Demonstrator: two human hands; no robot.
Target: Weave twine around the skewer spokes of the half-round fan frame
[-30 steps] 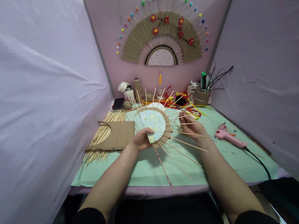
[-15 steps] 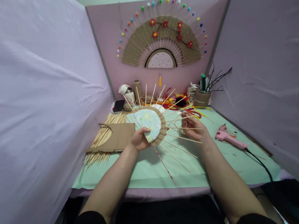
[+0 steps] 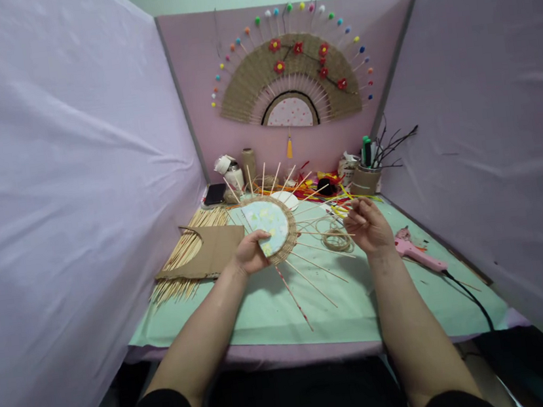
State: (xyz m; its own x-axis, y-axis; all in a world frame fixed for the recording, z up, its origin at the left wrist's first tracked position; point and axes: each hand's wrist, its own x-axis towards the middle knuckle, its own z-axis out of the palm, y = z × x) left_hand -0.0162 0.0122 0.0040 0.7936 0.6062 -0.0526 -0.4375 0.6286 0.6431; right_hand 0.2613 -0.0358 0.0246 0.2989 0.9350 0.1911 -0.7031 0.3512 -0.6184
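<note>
My left hand grips the lower left edge of a half-round fan, thumb on its pale blue patterned face. Woven twine rims the fan, and thin sticks radiate from it. Right of the stick tips is my right hand, raised with its fingers pinched together; what they hold is too thin to make out. A coil of twine lies on the table behind the sticks, just left of my right hand.
Cut cardboard rests on a pile of sticks at the left. A pink glue gun with a black cord lies right. Behind are colourful strips, jars and a pen holder. A finished fan hangs on the back panel.
My right hand has moved right, away from the fan, and the twine coil shows more fully. The fan has shifted slightly left with my left hand.
</note>
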